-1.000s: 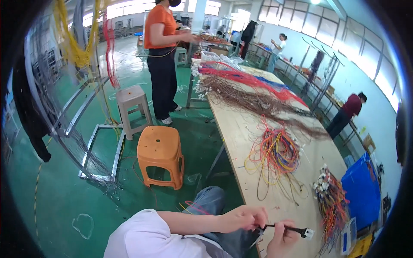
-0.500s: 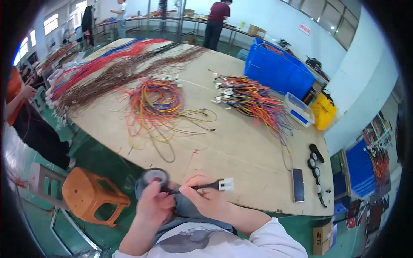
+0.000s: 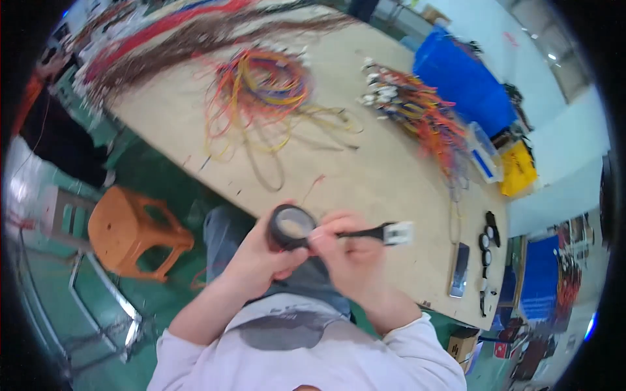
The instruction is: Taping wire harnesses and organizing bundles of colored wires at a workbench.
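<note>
My left hand (image 3: 257, 257) is closed around a roll of black tape (image 3: 280, 217), whose round opening faces up. Beside it, my right hand (image 3: 355, 264) pinches a black-wrapped cable (image 3: 363, 233) that sticks out to the right and ends in a white connector (image 3: 399, 233). The fingers of both hands nearly meet at the roll's right edge. Whether tape runs from the roll to the cable there is too blurred to tell. Both hands are above my lap at the table's near edge.
On the table (image 3: 365, 176) lie a coiled wire bundle (image 3: 274, 85) and a connector-ended wire bundle (image 3: 417, 107). A blue bin (image 3: 463, 81), clear tray (image 3: 484, 153), phone (image 3: 459, 270) and tape rolls (image 3: 487, 259) line the right. An orange stool (image 3: 134, 228) and a person (image 3: 55, 140) are left.
The view has tilted and turned. Both hands have moved up and right in the picture with the tape roll and cable, and the roll now sits closer to the right hand's fingers.
</note>
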Action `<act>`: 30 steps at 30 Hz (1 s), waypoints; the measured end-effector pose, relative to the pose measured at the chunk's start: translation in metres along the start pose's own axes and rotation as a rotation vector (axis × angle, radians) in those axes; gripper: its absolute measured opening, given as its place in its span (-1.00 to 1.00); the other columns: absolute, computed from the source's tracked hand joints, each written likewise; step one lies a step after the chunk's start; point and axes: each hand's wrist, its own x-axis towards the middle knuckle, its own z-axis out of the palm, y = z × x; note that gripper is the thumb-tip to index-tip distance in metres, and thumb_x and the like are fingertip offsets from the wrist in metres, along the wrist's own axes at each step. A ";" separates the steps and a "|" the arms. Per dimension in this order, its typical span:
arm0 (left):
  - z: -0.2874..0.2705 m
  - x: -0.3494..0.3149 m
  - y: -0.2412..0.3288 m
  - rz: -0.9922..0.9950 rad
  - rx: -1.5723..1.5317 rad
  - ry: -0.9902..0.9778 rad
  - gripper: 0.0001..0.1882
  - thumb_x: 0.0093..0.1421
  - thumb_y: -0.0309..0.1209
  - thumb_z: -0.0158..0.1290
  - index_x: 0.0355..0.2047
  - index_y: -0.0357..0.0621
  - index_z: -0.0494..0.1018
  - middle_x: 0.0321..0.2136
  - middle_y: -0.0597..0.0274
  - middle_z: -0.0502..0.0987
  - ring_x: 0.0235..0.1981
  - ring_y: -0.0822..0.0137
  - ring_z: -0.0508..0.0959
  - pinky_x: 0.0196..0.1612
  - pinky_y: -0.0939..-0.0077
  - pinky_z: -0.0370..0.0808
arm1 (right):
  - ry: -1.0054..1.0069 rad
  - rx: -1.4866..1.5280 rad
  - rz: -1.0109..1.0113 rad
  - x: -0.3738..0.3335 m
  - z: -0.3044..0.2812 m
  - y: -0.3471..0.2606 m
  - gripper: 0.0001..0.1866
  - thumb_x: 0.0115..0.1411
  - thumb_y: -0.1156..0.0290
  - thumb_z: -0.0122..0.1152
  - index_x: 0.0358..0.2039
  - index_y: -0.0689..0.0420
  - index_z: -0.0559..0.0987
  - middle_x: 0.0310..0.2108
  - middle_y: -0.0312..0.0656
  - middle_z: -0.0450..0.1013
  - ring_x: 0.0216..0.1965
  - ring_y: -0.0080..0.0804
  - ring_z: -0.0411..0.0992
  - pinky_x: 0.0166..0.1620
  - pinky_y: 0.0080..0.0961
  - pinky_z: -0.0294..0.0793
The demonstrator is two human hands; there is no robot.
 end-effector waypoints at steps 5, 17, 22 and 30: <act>-0.015 -0.006 0.000 0.105 -0.396 0.114 -0.43 -0.15 -0.21 0.17 -0.14 -0.07 0.20 -0.41 0.25 0.34 -0.68 0.59 0.18 -0.71 0.79 0.07 | 0.029 0.338 0.342 0.003 -0.009 -0.002 -0.98 0.04 0.58 0.03 -0.49 0.24 0.42 -0.44 -0.23 0.33 -0.46 -0.60 0.27 -0.42 -0.70 0.26; -0.023 0.011 -0.030 0.297 0.440 0.065 -0.24 -0.12 -0.67 0.04 0.06 -0.13 -0.09 -0.43 0.20 0.38 -0.53 0.57 0.37 -0.51 0.73 0.32 | -0.050 0.181 0.193 0.006 -0.013 -0.006 -0.99 -0.02 0.62 0.06 -0.53 0.28 0.44 -0.47 -0.20 0.36 -0.44 -0.57 0.30 -0.38 -0.72 0.24; -0.013 0.000 -0.006 -0.159 -0.195 -0.328 -0.17 -0.16 -0.69 0.01 0.12 -0.13 -0.12 -0.29 0.17 0.34 -0.52 0.44 0.39 -0.56 0.64 0.34 | -0.042 0.243 0.234 0.009 -0.011 -0.005 -0.98 0.00 0.62 0.03 -0.52 0.29 0.44 -0.48 -0.19 0.35 -0.45 -0.56 0.30 -0.43 -0.70 0.26; -0.017 0.000 -0.012 -0.382 0.067 -0.325 -0.41 0.08 -0.05 -0.10 -0.03 -0.19 0.07 -0.34 0.03 0.43 -0.61 0.42 0.46 -0.60 0.66 0.39 | 0.011 0.234 0.298 0.007 -0.008 -0.003 -0.84 0.06 0.43 0.00 -0.57 0.25 0.41 -0.52 -0.20 0.30 -0.50 -0.59 0.17 -0.41 -0.70 0.09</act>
